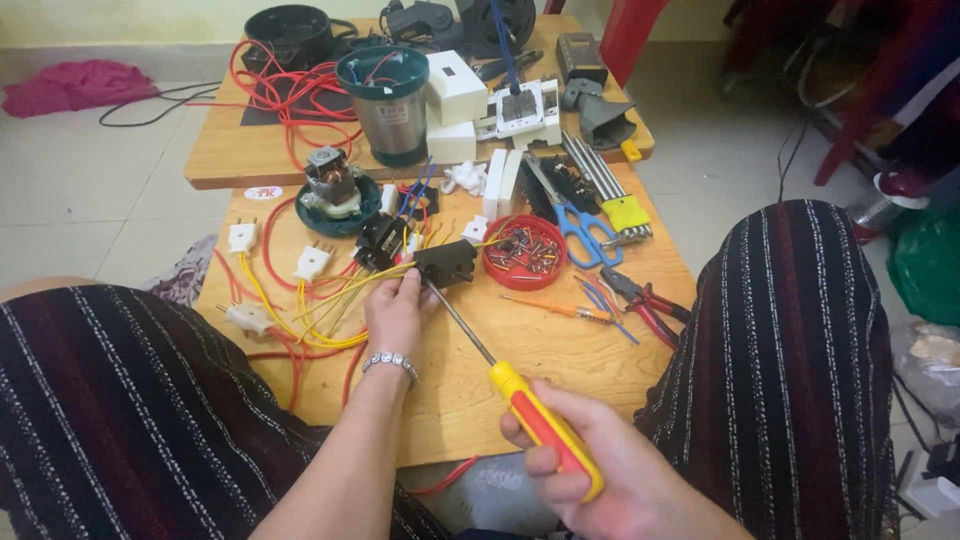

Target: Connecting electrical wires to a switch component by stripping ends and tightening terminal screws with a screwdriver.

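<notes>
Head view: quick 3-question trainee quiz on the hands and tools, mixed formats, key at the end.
1. True or false: the right hand grips a screwdriver with a yellow and red handle.
2. What does the left hand hold against the table?
A. blue scissors
B. a small black part with yellow wires
C. a white plug
3. Fill in: the screwdriver's tip meets the ____ part, beside the red dish of small bits.

Key
1. True.
2. B. The scissors lie untouched past the dish, and the white plugs lie to the left.
3. black
</notes>
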